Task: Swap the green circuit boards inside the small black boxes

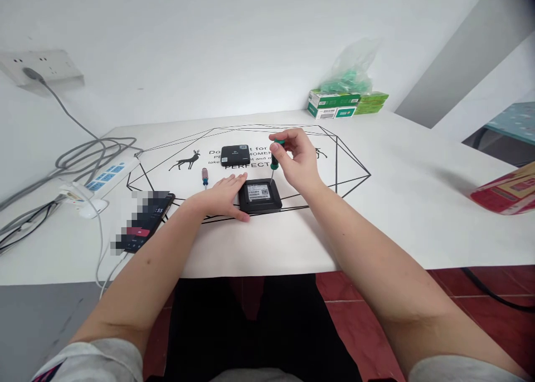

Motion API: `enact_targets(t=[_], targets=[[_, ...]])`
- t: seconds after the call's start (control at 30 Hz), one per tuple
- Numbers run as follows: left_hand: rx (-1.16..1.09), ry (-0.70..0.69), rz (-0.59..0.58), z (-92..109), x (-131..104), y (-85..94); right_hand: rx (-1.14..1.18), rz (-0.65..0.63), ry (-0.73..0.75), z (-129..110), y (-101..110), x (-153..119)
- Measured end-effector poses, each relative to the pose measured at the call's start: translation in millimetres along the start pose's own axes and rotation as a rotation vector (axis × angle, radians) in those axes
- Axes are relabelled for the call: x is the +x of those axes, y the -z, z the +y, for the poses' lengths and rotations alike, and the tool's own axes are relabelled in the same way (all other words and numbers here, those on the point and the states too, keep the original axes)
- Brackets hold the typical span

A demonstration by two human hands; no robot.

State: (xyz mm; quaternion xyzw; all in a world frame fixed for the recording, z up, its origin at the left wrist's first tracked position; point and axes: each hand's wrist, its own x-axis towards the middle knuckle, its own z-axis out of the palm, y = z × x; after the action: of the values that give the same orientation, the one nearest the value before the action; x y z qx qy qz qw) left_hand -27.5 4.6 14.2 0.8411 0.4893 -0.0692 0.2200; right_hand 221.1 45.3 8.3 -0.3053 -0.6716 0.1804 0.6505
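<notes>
A square black plastic box [261,205] with a white label on its upper face lies on the white table in front of me. My left hand [225,198] rests at its left side, fingers stretched out and thumb near the front left corner. In my right hand [298,162] is a green-and-black screwdriver [275,158], held upright with its shaft pointing down at the box's far right corner. Whether the tip sits in a screw is too small to tell. Behind my left fingers lies a second screwdriver [204,176] with a reddish clear handle. Farther back is another flat black box [235,155].
A phone [146,220] lies left of my left forearm, with a cable at its lower end. Beyond it are a white power strip [111,173] and coiled grey cables [100,148]. Green-and-white boxes [334,103] stand against the wall. A red package [507,190] sits at the right.
</notes>
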Motion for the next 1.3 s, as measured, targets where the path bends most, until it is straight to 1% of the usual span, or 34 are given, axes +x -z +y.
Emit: enact_targets(t=[0.2,0.37,0.43,0.6,0.87,0.93,1.07,1.13,1.2,1.3], targets=[[-0.003,-0.005,0.007,-1.0,0.4,-0.9,-0.084,-0.031,0.039,-6.7,3.9,0.8],[-0.009,-0.029,0.019,-1.6,0.8,-1.6,-0.106,-0.036,0.154,-7.8,5.7,2.5],[-0.008,-0.032,0.020,-1.4,0.6,-1.4,-0.116,-0.042,0.169,-5.9,6.8,3.3],[-0.001,-0.019,0.012,-1.1,0.4,-0.5,-0.118,-0.025,0.155,-1.2,8.1,4.7],[-0.007,-0.016,0.010,0.2,1.3,0.3,-0.142,0.012,0.107,-4.3,7.1,5.1],[-0.005,-0.015,0.010,0.4,1.2,0.4,-0.096,0.002,0.080,-4.0,5.2,4.4],[-0.003,-0.018,0.008,-1.1,1.3,-0.6,0.095,-0.056,-0.033,-1.6,0.0,2.0],[0.001,-0.022,0.011,-1.7,1.6,-1.1,0.149,-0.078,-0.066,-1.2,-1.6,1.3],[0.008,-0.023,0.013,-1.6,1.9,-1.1,0.132,-0.076,-0.062,-2.4,-1.7,1.4],[0.015,-0.025,0.010,-0.4,1.7,-0.4,0.054,-0.047,-0.013,-6.9,0.0,2.2]])
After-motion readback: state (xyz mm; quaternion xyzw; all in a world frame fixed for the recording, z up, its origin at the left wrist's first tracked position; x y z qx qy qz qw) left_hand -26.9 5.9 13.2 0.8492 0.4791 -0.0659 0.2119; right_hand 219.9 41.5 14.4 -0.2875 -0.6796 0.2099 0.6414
